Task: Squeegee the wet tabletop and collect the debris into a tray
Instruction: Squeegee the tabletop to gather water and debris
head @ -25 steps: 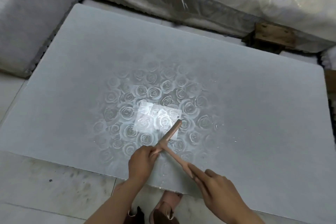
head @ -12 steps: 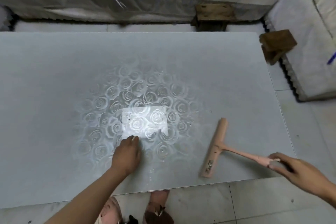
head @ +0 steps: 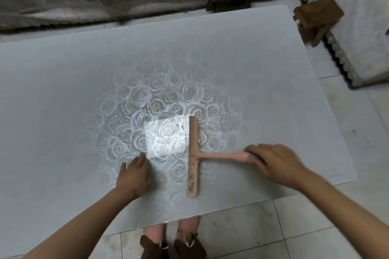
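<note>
Left hand (head: 134, 174) lies palm-down on the bench (head: 63, 94), fingers (head: 139, 159) straight & released, holding nothing, tips aimed at the far side. They end at the near-left corner of the bright glare patch. Forearm comes in from the near-left. Right hand (head: 273, 162) reaches in from the near-right, back of hand up, fingers curled round & grasping the handle end of the squeegee (head: 194, 153).

Squeegee is pink, T-shaped, lying on the bench over the rose pattern, toward the near edge. Blade's long axis runs near-to-far, almost square to that edge. Its far end sits at the glare patch's right rim; its near end stops short of the bench edge. Handle leaves the blade approx. at mid-length & points right, into the right hand. Blade looks flat on the wet surface, tho contact along its whole length can't be confirmed from this angle. Dark specks of debris (head: 175, 129) lie just left of the blade's far half, inside the glare.

Vs. 0.5 s ago: squeegee has shifted left, from near the bench's near-right corner to the pattern's centre. Blade was slanted, now approx. straight. Right hand held only the handle tip; now it wraps more of the handle. Left hand is in much the same spot, flat as before.
</note>
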